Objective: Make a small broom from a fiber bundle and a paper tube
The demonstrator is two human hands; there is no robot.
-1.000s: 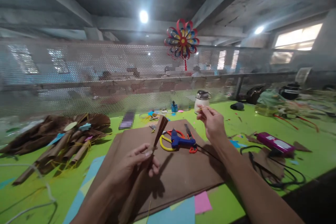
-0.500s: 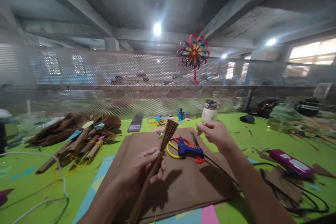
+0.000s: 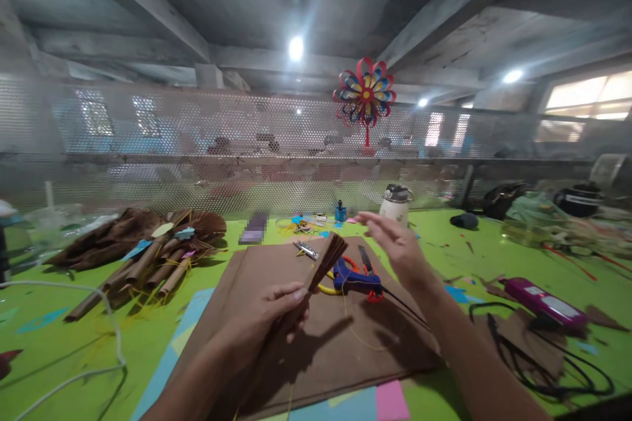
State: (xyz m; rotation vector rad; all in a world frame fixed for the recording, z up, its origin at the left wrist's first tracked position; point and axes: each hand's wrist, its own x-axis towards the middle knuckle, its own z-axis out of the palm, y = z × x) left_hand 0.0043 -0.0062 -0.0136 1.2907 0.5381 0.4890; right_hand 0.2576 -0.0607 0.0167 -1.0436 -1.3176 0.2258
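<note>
My left hand is closed around a folded brown paper fan, whose pleated end spreads slightly at the top. Its lower part is hidden behind my fingers and forearm. My right hand is raised to the right of the fan, fingers stretched out, in front of a white bottle. A thin yellow strand curves below the fan; where its ends go is unclear. Beneath both hands lies a brown paper sheet, bearing a blue glue gun and scissors with orange handles.
Brown paper pieces with rolled stems are piled at left, near a white cable. On the right lie a purple device and black cables. A perforated metal screen stands behind the green table.
My right hand has shifted slightly left and its fingers have straightened from a pinch. The fan's top has tilted to the right, over the glue gun's near side. The yellow strand now shows.
</note>
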